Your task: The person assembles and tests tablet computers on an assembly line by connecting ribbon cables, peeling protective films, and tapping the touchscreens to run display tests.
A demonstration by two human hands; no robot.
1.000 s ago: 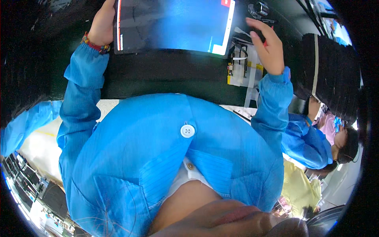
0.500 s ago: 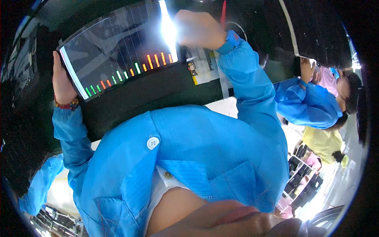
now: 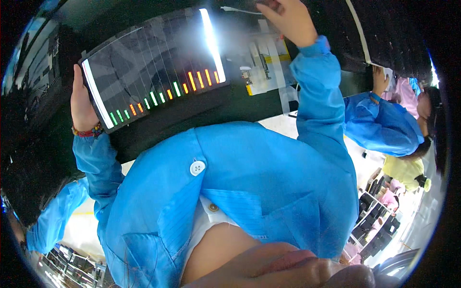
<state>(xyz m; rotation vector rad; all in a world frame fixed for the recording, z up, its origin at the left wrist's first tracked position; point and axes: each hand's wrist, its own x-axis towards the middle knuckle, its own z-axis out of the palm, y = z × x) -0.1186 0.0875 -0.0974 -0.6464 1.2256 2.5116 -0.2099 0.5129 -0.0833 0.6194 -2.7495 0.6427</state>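
A flat display panel [image 3: 153, 62] lies tilted on the dark work surface. Bright white strips glow along its left and right ends, and red, orange and green bars run along its near edge. My left hand [image 3: 85, 108] grips the left end, one digit stretched along the edge and the other fingers hidden. Beyond the panel's right end, my right hand [image 3: 293, 21] is raised at the top of the view, clear of the panel. Its thumb is spread from the fingers, which are partly shadowed and cut off; nothing shows plainly in it. A small red bit [image 3: 282, 36] peeks out beneath this hand.
A circuit board [image 3: 259, 67] with yellow edges sits right of the panel, beside a strip of clear tape [image 3: 278, 72]. A white cable [image 3: 240, 10] lies at the top. Further right, a co-worker in a blue sleeve [image 3: 379, 120] sits close by; another blue sleeve [image 3: 57, 216] shows lower left.
My right hand has left the panel's bright right end and moved up and to the right, uncovering the circuit board. My left hand stays at the panel's left end. The whole view has shifted slightly.
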